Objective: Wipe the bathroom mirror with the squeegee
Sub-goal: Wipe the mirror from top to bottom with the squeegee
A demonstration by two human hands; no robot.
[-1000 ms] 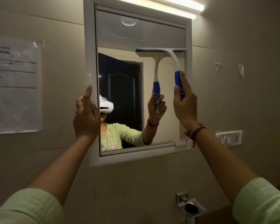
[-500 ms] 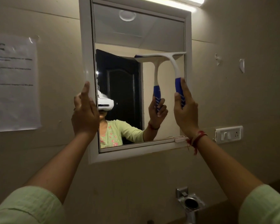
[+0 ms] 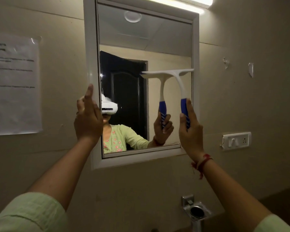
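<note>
A white-framed mirror hangs on the beige wall. My right hand grips the blue handle of a white squeegee, whose blade lies flat on the right half of the glass at about mid-height. The squeegee's reflection shows just left of it. My left hand rests against the mirror's left frame edge with the fingers pointing up and holds nothing.
A paper notice is taped to the wall at left. A switch and socket plate sits right of the mirror. A chrome holder juts out below. A tube light glows above the frame.
The squeegee has slid down the right side of the glass, from near the upper part to mid-height. My right hand came down with it. My left hand stayed on the frame.
</note>
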